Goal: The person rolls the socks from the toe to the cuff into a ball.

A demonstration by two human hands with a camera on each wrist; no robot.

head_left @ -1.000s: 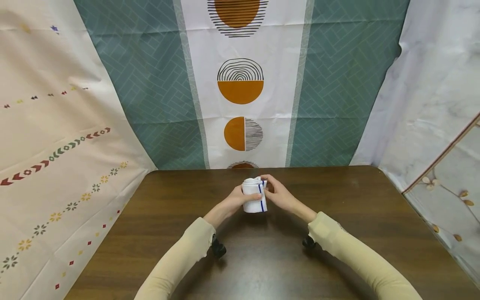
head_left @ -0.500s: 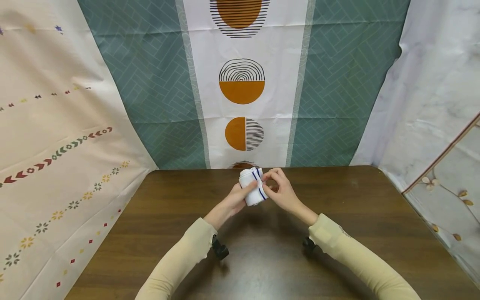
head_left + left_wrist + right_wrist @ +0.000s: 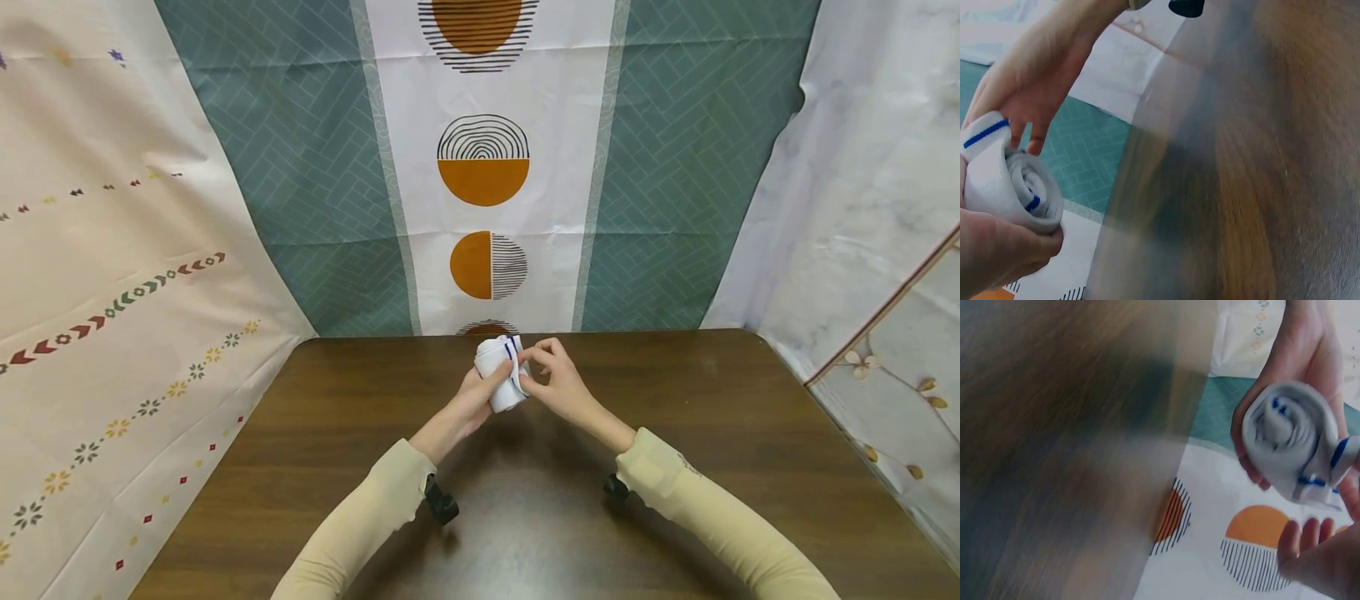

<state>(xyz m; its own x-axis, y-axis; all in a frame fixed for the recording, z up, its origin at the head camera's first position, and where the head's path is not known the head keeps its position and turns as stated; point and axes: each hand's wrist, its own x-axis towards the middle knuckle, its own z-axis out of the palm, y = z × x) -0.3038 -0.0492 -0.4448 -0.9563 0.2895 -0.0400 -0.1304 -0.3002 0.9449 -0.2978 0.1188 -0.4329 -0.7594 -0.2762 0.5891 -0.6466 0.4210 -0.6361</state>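
A white cloth with blue stripes [image 3: 491, 357], wound into a thick roll, is held up above the far part of the table. My left hand [image 3: 471, 398] grips the roll from the left, its thumb across the front. On the other side my right hand [image 3: 558, 382] pinches the loose striped end between thumb and fingers, lifting it from the roll. Spiral layers show at the end of the rolled cloth [image 3: 1282, 428] in the right wrist view. In the left wrist view the striped flap [image 3: 986, 132] stands away from the coil.
A dark brown wooden table [image 3: 525, 533] lies under both arms. Behind it hangs a green and white patterned cloth [image 3: 645, 208], with a cream cloth [image 3: 112, 333] on the left and a marbled white one [image 3: 862, 250] on the right. Dark wrist devices [image 3: 441, 500] hang below the sleeves.
The roll has risen slightly and tilted in my left hand. My right hand has shifted its fingers along the loose end and now folds that flap back toward the roll.
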